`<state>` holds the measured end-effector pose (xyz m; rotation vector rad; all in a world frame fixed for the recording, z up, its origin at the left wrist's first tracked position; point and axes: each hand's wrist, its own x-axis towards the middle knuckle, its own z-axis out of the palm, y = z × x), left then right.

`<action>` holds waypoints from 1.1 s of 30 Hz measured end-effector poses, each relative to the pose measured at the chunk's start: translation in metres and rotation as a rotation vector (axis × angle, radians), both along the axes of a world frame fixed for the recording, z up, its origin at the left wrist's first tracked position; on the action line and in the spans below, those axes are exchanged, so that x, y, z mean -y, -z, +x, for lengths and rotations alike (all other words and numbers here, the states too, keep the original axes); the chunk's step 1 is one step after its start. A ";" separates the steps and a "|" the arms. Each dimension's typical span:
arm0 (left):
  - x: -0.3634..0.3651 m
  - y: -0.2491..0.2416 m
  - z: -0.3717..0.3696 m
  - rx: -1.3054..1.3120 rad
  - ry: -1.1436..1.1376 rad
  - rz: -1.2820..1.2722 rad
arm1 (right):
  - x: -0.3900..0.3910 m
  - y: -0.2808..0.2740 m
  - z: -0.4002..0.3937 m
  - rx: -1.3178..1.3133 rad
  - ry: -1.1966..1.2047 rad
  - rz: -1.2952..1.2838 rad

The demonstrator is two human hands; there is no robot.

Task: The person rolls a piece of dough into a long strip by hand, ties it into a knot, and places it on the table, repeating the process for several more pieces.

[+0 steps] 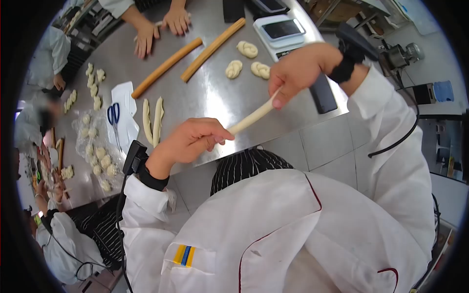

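A pale rope of dough (251, 117) is stretched in the air between my two hands, above the edge of the steel table (210, 93). My left hand (193, 141) pinches its lower end with closed fingers. My right hand (298, 71) grips its upper end. Two more dough strips (152, 121) lie side by side on the table, left of my left hand. Three braided dough pieces (246, 61) sit on the table near my right hand.
Two wooden rolling pins (190, 56) lie across the table. Another person's hands (161, 27) roll dough at the far side. Blue scissors (114, 115), several dough balls (100, 158), a scale (283, 30) and a dark tool (323, 93) are on the table. Other workers stand at left.
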<state>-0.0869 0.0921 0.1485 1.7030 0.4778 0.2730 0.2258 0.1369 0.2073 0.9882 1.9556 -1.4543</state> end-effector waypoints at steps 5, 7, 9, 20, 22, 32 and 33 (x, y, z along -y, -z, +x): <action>-0.029 -0.052 0.038 0.273 0.144 0.205 | 0.006 -0.175 -0.067 0.235 -0.070 0.757; -0.047 -0.067 0.048 0.493 0.076 0.334 | 0.030 -0.228 -0.104 0.255 -0.050 0.959; -0.057 -0.093 0.047 0.701 0.023 0.436 | 0.038 -0.256 -0.127 0.211 -0.020 1.167; -0.076 -0.158 0.009 0.468 -0.254 0.165 | -0.001 -0.288 -0.140 0.302 -0.085 1.116; -0.063 -0.149 0.017 0.567 -0.226 0.090 | -0.001 -0.291 -0.135 0.323 -0.063 1.064; -0.066 -0.131 0.024 0.647 0.112 0.044 | -0.032 -0.283 -0.093 0.296 0.008 0.914; -0.073 -0.134 0.032 0.645 0.120 0.052 | -0.035 -0.276 -0.107 0.314 -0.053 1.133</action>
